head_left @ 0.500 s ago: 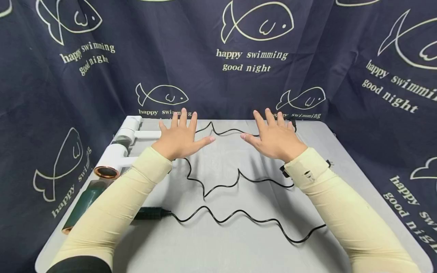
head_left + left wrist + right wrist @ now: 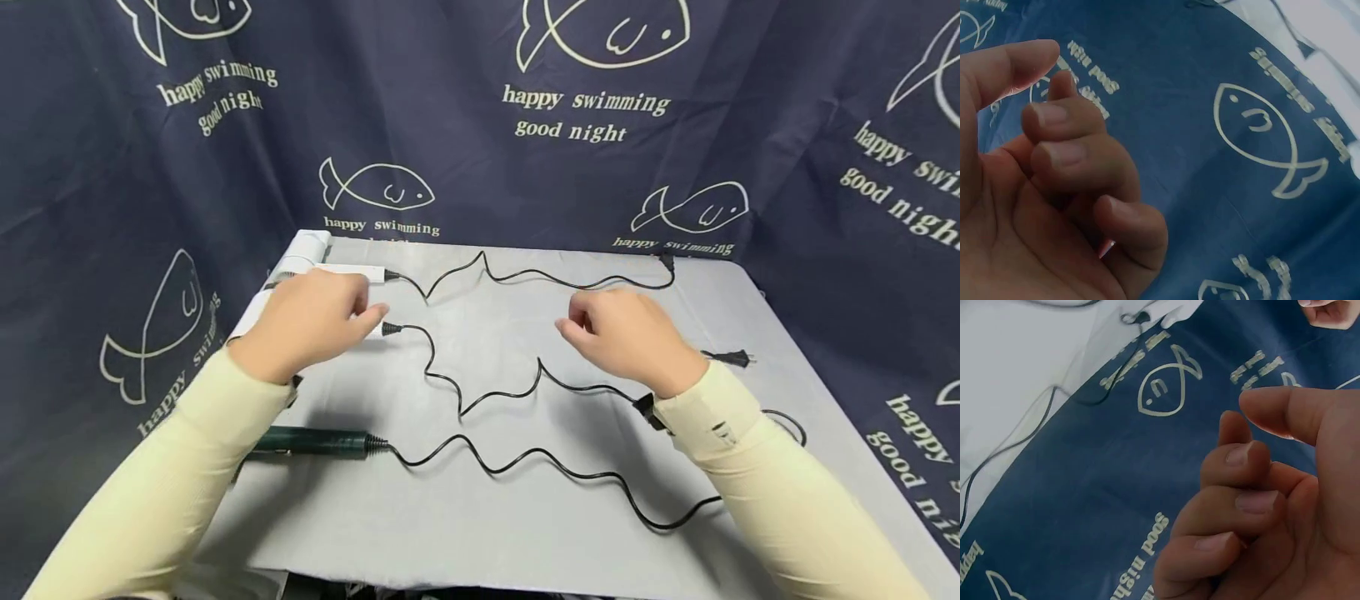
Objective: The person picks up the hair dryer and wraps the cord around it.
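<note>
Above the left side of the table my left hand is held palm down, fingers curled in and holding nothing. My right hand hovers likewise over the right half. Both wrist views show the left and right fingers bent, thumbs apart from them. A white hair dryer lies at the back left. Another white hair dryer lies in front of it, mostly hidden by my left hand. Nearest me is the dark green handle of a third; my left sleeve hides its head.
Black cords run rightward in zigzags: a back cord, a middle cord and a front cord. A black plug lies near the table's right side. Behind the grey tabletop hangs a navy fish-print curtain.
Both hands have gone from spread, straight fingers to curled ones. They have moved apart and closer to me, the left one further left. The head view has tilted slightly down.
</note>
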Action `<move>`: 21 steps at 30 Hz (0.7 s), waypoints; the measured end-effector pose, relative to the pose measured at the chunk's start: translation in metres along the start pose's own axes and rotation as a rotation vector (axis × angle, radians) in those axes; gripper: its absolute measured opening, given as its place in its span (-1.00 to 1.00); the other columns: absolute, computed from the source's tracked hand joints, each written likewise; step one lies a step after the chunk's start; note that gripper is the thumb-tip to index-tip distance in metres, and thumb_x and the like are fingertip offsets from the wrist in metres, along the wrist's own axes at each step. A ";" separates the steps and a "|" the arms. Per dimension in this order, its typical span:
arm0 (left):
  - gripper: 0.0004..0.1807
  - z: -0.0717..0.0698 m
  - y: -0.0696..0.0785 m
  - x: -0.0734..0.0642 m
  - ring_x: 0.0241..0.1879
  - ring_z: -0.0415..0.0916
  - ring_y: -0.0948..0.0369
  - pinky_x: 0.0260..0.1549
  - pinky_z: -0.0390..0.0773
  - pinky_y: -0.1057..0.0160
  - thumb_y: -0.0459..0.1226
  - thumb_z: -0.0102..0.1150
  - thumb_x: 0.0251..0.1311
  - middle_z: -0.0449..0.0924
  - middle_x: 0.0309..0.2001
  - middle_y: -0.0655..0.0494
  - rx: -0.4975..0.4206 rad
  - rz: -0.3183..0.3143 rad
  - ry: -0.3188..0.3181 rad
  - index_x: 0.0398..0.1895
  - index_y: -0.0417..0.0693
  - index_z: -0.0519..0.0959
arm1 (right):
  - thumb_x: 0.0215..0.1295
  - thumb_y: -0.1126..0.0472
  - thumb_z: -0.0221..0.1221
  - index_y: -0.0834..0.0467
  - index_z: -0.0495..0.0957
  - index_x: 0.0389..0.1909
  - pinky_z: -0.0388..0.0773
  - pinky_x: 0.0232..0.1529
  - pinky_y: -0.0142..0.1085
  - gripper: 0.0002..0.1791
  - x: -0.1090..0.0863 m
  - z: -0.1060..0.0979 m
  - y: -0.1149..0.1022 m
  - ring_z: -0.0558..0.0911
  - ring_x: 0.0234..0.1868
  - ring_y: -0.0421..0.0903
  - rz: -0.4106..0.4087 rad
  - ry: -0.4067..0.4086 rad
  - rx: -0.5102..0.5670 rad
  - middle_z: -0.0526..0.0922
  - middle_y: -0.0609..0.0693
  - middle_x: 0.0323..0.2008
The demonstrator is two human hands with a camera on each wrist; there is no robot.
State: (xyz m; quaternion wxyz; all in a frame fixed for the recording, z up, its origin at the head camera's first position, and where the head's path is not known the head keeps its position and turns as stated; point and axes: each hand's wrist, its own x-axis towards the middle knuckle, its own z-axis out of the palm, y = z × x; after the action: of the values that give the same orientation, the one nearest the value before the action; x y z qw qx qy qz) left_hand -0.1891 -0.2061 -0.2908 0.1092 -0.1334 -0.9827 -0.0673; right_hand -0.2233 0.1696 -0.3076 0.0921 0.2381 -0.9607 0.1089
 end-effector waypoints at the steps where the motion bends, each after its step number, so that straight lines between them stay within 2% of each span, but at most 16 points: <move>1: -0.69 -0.004 -0.006 -0.013 -0.58 0.46 0.11 -0.61 0.37 0.07 0.03 0.16 0.31 0.52 -0.61 0.18 -0.002 -0.023 0.018 -0.52 0.11 0.50 | 0.37 -0.05 0.16 -0.11 0.53 -0.54 0.41 -0.50 -0.21 -0.72 -0.005 0.001 -0.002 0.49 -0.57 -0.16 -0.019 0.002 0.012 0.53 -0.20 -0.64; 4: -0.70 -0.007 -0.017 -0.040 -0.65 0.37 0.15 -0.68 0.27 0.13 0.00 0.15 0.31 0.44 -0.68 0.23 0.008 -0.039 0.057 -0.57 0.15 0.47 | 0.37 -0.03 0.18 -0.13 0.50 -0.55 0.36 -0.54 -0.26 -0.73 -0.015 0.004 -0.010 0.42 -0.63 -0.21 -0.064 0.028 0.035 0.46 -0.25 -0.67; 9: -0.75 0.001 -0.037 -0.078 -0.66 0.31 0.18 -0.69 0.24 0.13 -0.13 0.19 0.28 0.39 -0.69 0.25 0.024 -0.066 0.086 -0.57 0.15 0.48 | 0.37 0.01 0.21 -0.13 0.52 -0.53 0.35 -0.55 -0.28 -0.75 -0.028 0.010 -0.022 0.39 -0.64 -0.24 -0.124 0.019 0.069 0.43 -0.27 -0.68; 11: -0.79 0.005 -0.045 -0.093 -0.65 0.32 0.18 -0.67 0.25 0.13 -0.14 0.22 0.28 0.39 -0.67 0.25 0.021 -0.091 0.075 -0.53 0.13 0.51 | 0.37 0.01 0.22 -0.13 0.52 -0.52 0.34 -0.55 -0.29 -0.76 -0.033 0.012 -0.026 0.37 -0.64 -0.25 -0.140 0.010 0.081 0.42 -0.28 -0.68; 14: -0.82 0.011 -0.058 -0.113 -0.51 0.50 0.11 -0.55 0.45 0.02 -0.08 0.27 0.28 0.56 -0.48 0.13 0.014 -0.150 0.024 -0.33 0.03 0.62 | 0.37 0.01 0.23 -0.14 0.53 -0.50 0.31 -0.59 -0.31 -0.78 -0.040 0.015 -0.032 0.32 -0.67 -0.26 -0.159 -0.004 0.091 0.36 -0.28 -0.72; 17: -0.48 0.019 -0.072 -0.131 -0.23 0.61 -0.16 -0.32 0.54 -0.22 0.05 0.28 0.29 0.61 -0.14 -0.20 0.012 -0.220 -0.069 0.03 -0.23 0.59 | 0.39 -0.01 0.24 -0.17 0.54 -0.47 0.27 -0.62 -0.32 -0.80 -0.048 0.017 -0.036 0.27 -0.71 -0.29 -0.181 -0.012 0.101 0.29 -0.30 -0.77; 19: -0.25 0.026 -0.081 -0.140 -0.07 0.54 -0.36 -0.25 0.48 -0.36 0.10 0.27 0.30 0.51 0.04 -0.43 -0.003 -0.280 -0.121 0.22 -0.40 0.46 | 0.39 -0.02 0.24 -0.19 0.55 -0.45 0.26 -0.63 -0.34 -0.81 -0.053 0.019 -0.038 0.24 -0.71 -0.32 -0.200 -0.007 0.113 0.27 -0.32 -0.78; 21: -0.05 0.033 -0.089 -0.147 0.03 0.41 -0.54 -0.20 0.42 -0.48 0.12 0.26 0.31 0.36 0.13 -0.64 -0.034 -0.340 -0.154 0.37 -0.56 0.25 | 0.38 -0.01 0.25 -0.20 0.57 -0.42 0.27 -0.61 -0.36 -0.84 -0.056 0.020 -0.040 0.25 -0.70 -0.35 -0.221 0.005 0.125 0.29 -0.35 -0.75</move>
State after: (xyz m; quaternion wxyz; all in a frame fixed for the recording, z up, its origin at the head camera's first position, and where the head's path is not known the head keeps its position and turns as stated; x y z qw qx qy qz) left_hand -0.0822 -0.3223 -0.3660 0.0183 0.0283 -0.9953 -0.0908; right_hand -0.1580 0.1548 -0.3327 0.0910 0.3476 -0.9197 0.1585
